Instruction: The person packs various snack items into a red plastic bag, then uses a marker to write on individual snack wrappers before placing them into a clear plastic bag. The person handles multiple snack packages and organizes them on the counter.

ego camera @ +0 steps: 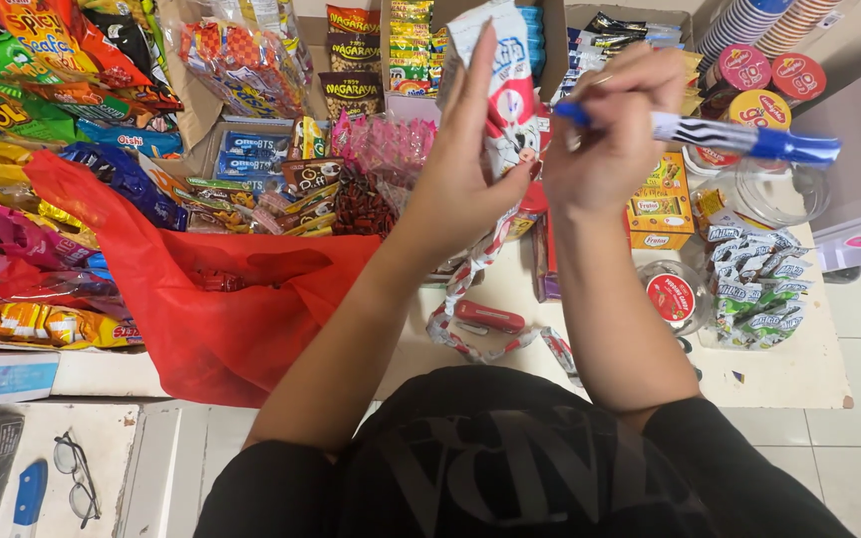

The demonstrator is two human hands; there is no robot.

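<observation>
My left hand (460, 179) holds up a white, red and blue sachet (502, 85), the top of a long strip of joined sachets (490, 329) that trails down onto the counter. My right hand (610, 130) grips a blue and white marker pen (739, 137) lying sideways, its blue tip touching the sachet. Both forearms reach up from my black shirt over the counter.
A red plastic bag (201, 289) lies open at the left with snack packets (42, 80) piled behind it. Small boxes (660, 204), a clear jar (675, 294), sachet bundles (754, 284) and cup stacks (749, 25) sit on the right. Glasses (77, 478) rest at the lower left.
</observation>
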